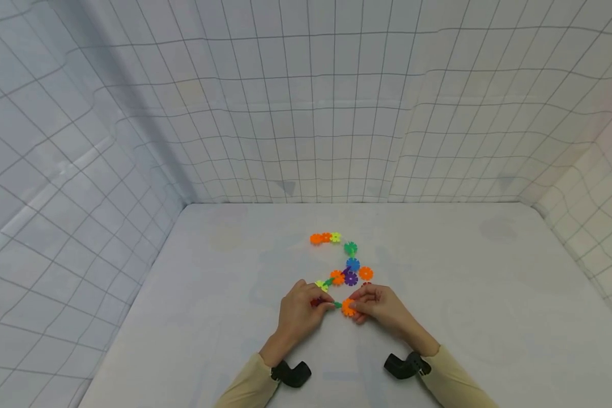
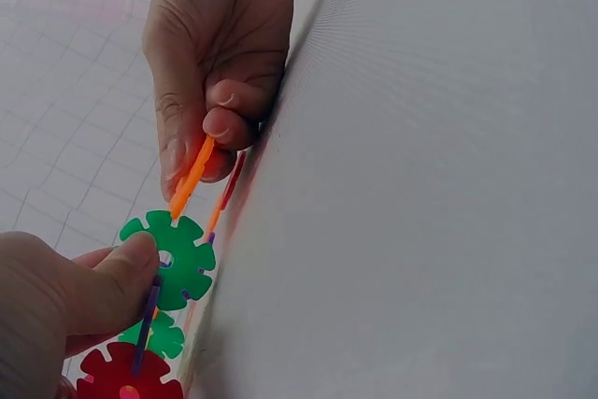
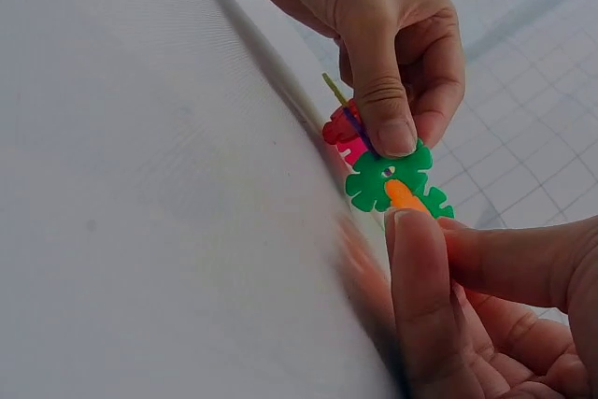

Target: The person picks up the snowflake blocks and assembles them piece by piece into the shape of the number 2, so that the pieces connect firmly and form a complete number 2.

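My left hand [image 1: 300, 313] pinches a green notched disc [image 2: 193, 263] between thumb and fingers. A purple disc [image 2: 145, 329], seen edge-on, links it to a red disc [image 2: 105, 378] in the left wrist view. My right hand [image 1: 383, 310] pinches an orange notched disc [image 1: 348, 307] by its edge. Turned crosswise to the green disc, the orange one meets its rim at the notches in the right wrist view. From the left hand, the row runs on to a yellow disc [image 1: 321, 285] and another orange disc [image 1: 338, 277]; my fingers hide part of it.
Beyond the hands, a purple disc [image 1: 351, 278], a blue disc [image 1: 353, 264] and a green disc [image 1: 350, 248] curve away over the white table [image 1: 224, 272]. Farther back lie a yellow disc [image 1: 335, 237] and orange ones [image 1: 315, 239]. Grid-patterned sheeting [image 1: 306, 113] surrounds the table.
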The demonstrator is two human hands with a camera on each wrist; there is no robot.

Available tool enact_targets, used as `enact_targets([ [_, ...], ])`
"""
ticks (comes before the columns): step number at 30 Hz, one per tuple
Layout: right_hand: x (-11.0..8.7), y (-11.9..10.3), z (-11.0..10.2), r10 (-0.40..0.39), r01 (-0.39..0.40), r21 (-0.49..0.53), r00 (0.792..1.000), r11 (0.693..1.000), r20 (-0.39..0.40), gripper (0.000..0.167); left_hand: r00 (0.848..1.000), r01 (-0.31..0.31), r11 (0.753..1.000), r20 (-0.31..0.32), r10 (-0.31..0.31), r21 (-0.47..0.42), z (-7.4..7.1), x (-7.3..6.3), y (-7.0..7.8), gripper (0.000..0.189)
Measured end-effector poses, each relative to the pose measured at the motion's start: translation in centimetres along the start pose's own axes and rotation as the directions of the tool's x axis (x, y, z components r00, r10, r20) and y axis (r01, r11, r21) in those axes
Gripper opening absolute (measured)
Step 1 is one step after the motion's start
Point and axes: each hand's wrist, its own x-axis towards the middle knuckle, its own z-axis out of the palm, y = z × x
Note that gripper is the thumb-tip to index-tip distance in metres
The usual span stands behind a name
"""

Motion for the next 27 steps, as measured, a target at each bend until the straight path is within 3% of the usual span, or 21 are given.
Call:
enact_targets([
  [7, 0.0, -0.2, 0.5, -0.033, 0.033, -0.018, 0.999, 0.999, 0.000, 0.020, 0.999, -0.044, 0.999, -0.027, 0.044, 0.011, 0.4, -0.1, -0.2, 0.012],
  [15, 0.1, 0.4, 1.5, -0.050, 0.053, 0.028, 0.993, 0.998, -0.103, 0.014, 0.995, -0.073, 0.997, -0.066, 0.075, 0.026, 0.6, -0.3, -0.1, 0.014],
  [27, -0.7, -1.7, 2.7, 0.030, -0.024, 0.039, 0.985, 0.999, -0.172, 0.015, 0.991, -0.058, 0.998, -0.115, 0.062, 0.037, 0.8, -0.3, 0.1, 0.014],
])
